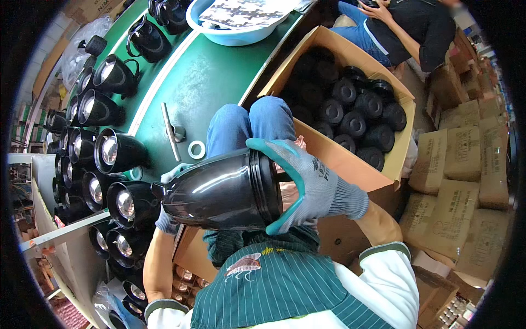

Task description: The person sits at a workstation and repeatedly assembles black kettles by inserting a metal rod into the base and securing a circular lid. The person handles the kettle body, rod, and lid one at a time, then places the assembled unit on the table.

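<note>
A glossy black thermos jug (219, 189) lies on its side across my lap, held between my hands. My right hand (315, 178), in a grey and teal glove, is spread around the ringed right end of the jug, thumb and fingers on opposite sides. My left hand (167, 222), gloved as well, grips the narrower left end from behind; the jug hides most of its fingers.
Rows of black jugs (118, 151) with shiny liners stand at left. On the green table (192, 82) are a metal bar (170, 131), a tape roll (196, 149) and a blue basin (235, 37). A carton (350, 159) of black round parts sits right; a seated person (416, 33) is beyond.
</note>
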A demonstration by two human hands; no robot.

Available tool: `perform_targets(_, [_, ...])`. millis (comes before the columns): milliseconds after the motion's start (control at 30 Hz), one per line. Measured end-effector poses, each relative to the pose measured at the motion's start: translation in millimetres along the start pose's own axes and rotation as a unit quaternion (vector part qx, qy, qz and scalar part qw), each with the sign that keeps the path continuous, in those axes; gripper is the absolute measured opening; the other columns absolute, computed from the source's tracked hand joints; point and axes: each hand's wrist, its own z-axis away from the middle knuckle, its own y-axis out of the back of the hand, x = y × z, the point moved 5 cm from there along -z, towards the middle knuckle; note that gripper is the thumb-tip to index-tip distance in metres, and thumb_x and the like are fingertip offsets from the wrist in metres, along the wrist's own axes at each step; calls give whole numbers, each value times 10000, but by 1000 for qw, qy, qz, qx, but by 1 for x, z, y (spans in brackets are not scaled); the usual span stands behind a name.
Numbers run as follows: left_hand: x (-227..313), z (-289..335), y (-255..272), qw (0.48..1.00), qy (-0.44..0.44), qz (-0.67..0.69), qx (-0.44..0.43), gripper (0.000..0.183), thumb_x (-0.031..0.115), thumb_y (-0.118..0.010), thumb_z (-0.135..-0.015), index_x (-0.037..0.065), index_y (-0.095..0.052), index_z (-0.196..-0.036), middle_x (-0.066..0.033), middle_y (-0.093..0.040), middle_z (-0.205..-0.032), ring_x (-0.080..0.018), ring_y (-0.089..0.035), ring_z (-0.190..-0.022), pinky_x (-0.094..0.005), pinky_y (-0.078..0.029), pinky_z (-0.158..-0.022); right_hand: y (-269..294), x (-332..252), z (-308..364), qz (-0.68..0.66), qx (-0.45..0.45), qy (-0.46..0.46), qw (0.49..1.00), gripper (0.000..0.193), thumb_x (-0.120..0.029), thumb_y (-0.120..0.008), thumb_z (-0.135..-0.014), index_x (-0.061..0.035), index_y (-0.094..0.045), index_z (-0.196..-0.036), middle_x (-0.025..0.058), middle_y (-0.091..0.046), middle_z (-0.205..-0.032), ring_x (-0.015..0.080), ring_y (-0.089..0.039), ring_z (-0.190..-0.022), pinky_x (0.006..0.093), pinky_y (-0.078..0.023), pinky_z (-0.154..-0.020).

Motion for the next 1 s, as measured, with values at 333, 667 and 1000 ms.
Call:
perform_targets(333, [-4,-17,14,998,1,39,-55,179,147,-629,-999,-1,-716,-1051,-23,-722,-930,-84,-654,-805,-247,-555,-728,-10,-1,0,22,52,48,997,1355,-655,-916,-597,-113,-235,-1635,239,-457,-1439,410,-494,-1313,528,-401,-1142])
perform_targets(667, [22,-56,-7,995,-78,-4,59,206,101,-597,-926,-14,-723,-1042,-51,-739,-898,-135,-698,-815,-284,-556,-769,15,14,4,-50,166,29,984,990,-462,-843,-758,-15,-374,-1507,155,-494,-1415,277,-513,-1264,409,-415,-1104])
perform_targets(1000, [66,-37,-13,953,-237,-18,190,232,76,-640,-863,-50,-742,-1030,-77,-766,-865,-129,-712,-821,-282,-560,-783,-8,33,-11,-289,314,-9,904,449,-340,-627,-1043,-21,-611,-1360,91,-611,-1258,208,-562,-1164,344,-431,-1063])
